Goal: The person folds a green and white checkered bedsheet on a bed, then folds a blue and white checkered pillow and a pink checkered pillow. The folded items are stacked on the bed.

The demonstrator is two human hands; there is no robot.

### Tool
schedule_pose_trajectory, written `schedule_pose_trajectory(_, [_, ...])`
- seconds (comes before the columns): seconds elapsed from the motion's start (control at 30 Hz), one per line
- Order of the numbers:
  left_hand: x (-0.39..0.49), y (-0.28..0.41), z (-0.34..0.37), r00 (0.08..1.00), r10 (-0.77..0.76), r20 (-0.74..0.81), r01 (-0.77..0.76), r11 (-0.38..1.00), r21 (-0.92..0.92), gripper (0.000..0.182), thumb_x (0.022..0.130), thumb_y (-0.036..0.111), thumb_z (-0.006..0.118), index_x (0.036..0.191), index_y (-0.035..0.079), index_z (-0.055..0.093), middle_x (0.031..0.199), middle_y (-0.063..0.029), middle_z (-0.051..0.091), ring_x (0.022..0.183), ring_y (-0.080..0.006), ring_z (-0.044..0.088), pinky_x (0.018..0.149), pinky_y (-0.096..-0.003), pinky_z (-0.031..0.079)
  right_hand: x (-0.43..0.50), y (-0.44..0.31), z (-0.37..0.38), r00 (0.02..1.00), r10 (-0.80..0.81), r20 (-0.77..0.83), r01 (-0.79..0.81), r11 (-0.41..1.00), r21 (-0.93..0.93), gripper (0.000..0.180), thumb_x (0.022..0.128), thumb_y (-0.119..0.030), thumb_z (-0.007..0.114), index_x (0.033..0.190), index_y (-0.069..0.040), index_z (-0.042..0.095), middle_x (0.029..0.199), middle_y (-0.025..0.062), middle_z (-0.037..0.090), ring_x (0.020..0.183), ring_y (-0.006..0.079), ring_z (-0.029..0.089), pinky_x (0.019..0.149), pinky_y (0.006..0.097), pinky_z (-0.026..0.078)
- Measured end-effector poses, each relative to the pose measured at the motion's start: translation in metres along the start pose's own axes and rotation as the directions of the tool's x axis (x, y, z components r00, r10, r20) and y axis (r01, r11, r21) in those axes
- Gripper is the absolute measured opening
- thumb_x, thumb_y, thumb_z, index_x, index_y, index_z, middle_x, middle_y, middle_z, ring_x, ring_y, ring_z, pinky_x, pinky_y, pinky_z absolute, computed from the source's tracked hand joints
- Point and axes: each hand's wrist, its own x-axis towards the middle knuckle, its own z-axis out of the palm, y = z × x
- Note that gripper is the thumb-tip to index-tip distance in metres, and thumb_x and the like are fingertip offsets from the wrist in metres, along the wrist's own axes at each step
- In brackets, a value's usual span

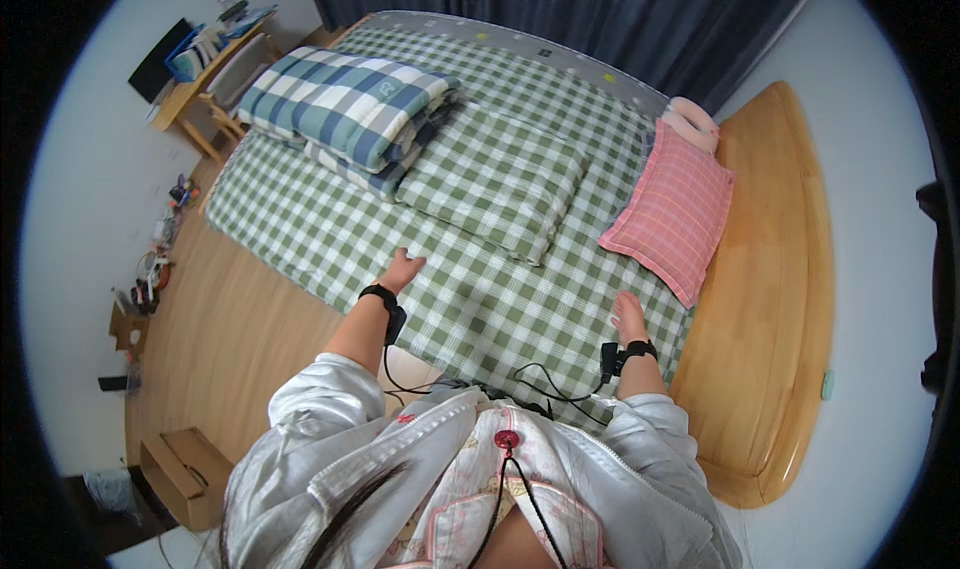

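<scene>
My left hand (402, 269) hovers over the near side of the bed, fingers spread and holding nothing. To the right, my right hand (628, 315) is likewise unladen, its fingers apart, close to the pink plaid pillow (675, 209). Beneath both lies a green-and-white checked bed sheet (465, 306). A folded cloth in the same green check (495, 179) rests on the sheet beyond my hands. Beside it, on the left, is a thick folded quilt (352, 100) in blue, green and white checks. Whether either hand touches the sheet is hard to tell.
A wooden headboard (765, 306) borders the bed on the right, with a pink neck pillow (691, 124) near it. Dark curtains (562, 29) hang behind. At left stand a wooden desk (202, 78), a chair (240, 74) and a cardboard box (186, 475). Cables (555, 393) trail from my wrist straps.
</scene>
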Motion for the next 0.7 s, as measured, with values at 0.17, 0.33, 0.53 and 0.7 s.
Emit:
schedule_pose_trajectory(0.17, [-0.046, -0.004, -0.027, 0.994, -0.071, -0.082, 0.064, 0.994, -0.088, 0.076, 0.073, 0.035, 0.056, 0.123, -0.013, 0.025, 0.116, -0.0281, 0.043, 0.108, -0.0348, 0.044, 0.089, -0.0367, 0.036, 0.007, 0.005, 0.006, 0.996, -0.028, 0.086, 0.028, 1.000, -0.009, 0.049, 0.079, -0.034, 0.053, 0.121, -0.016, 0.037, 0.118, 0.0039, 0.042, 0.113, 0.0216, 0.036, 0.093, 0.0416, 0.026])
schedule_pose_trajectory(0.33, [-0.078, -0.021, -0.052, 0.990, -0.116, -0.081, 0.113, 0.993, -0.042, 0.075, 0.074, 0.035, 0.056, 0.126, -0.008, 0.023, 0.125, -0.0252, 0.035, 0.115, -0.0317, 0.037, 0.095, -0.0356, 0.030, 0.004, 0.005, 0.016, 0.993, -0.011, 0.122, 0.021, 0.997, -0.077, 0.053, 0.078, -0.036, 0.052, 0.124, -0.015, 0.035, 0.120, 0.0051, 0.041, 0.114, 0.0228, 0.035, 0.092, 0.0422, 0.027])
schedule_pose_trajectory(0.53, [-0.079, -0.052, -0.072, 0.973, -0.153, -0.170, 0.135, 0.984, -0.115, 0.079, 0.071, 0.033, 0.057, 0.125, -0.012, 0.021, 0.123, -0.0284, 0.036, 0.114, -0.0342, 0.039, 0.093, -0.0348, 0.033, -0.003, -0.001, 0.023, 0.989, -0.011, 0.148, 0.014, 1.000, -0.025, 0.056, 0.080, -0.036, 0.050, 0.128, -0.014, 0.031, 0.128, 0.0084, 0.035, 0.119, 0.0252, 0.032, 0.094, 0.0418, 0.026])
schedule_pose_trajectory(0.7, [-0.071, -0.078, -0.096, 0.968, -0.163, -0.193, 0.155, 0.986, -0.055, 0.079, 0.071, 0.035, 0.058, 0.124, -0.011, 0.023, 0.123, -0.0296, 0.036, 0.115, -0.0351, 0.038, 0.094, -0.0343, 0.032, -0.004, 0.009, 0.060, 0.989, 0.051, 0.136, -0.054, 0.998, 0.017, 0.056, 0.081, -0.036, 0.050, 0.128, -0.014, 0.030, 0.129, 0.0094, 0.034, 0.120, 0.0251, 0.031, 0.094, 0.0435, 0.025])
